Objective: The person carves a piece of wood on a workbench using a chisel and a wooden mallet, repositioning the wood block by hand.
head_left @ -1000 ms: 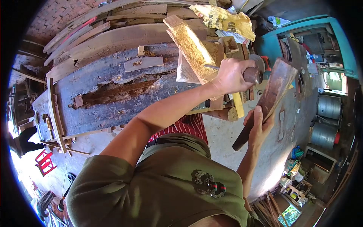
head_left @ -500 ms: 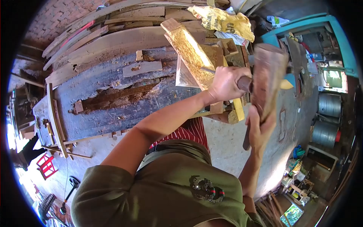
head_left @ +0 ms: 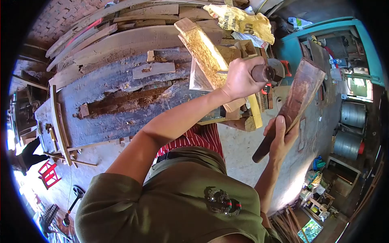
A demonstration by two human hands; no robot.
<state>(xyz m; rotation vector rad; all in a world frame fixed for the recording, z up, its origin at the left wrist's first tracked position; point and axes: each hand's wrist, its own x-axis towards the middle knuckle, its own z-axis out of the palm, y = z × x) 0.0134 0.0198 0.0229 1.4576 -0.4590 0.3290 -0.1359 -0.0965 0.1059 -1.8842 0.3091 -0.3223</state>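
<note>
My left hand [head_left: 243,79] is wrapped round a chisel, whose dark round handle [head_left: 264,74] points right. Its thin blade [head_left: 221,72] reaches to the carved inner face of a wooden block [head_left: 202,46]. That block lies slanted on the bench, its hollowed face rough and brightly lit. In my right hand [head_left: 281,139] is a wooden mallet [head_left: 302,89], gripped by its handle, the thick head tilted up to the right. A gap separates the mallet from the chisel handle. My left fingers partly hide the chisel.
The worn dark bench [head_left: 117,109] carries a flat wood offcut [head_left: 154,70] and a long broken hollow. Curved planks [head_left: 133,40] are stacked behind it. A yellow sack [head_left: 243,22] lies at the back. Beyond my left hand is an angle grinder [head_left: 276,67]. Metal drums [head_left: 347,143] stand right.
The mallet has swung away from the chisel handle to the right, its head now tilted outward. My left hand keeps hold of the chisel in nearly the same place.
</note>
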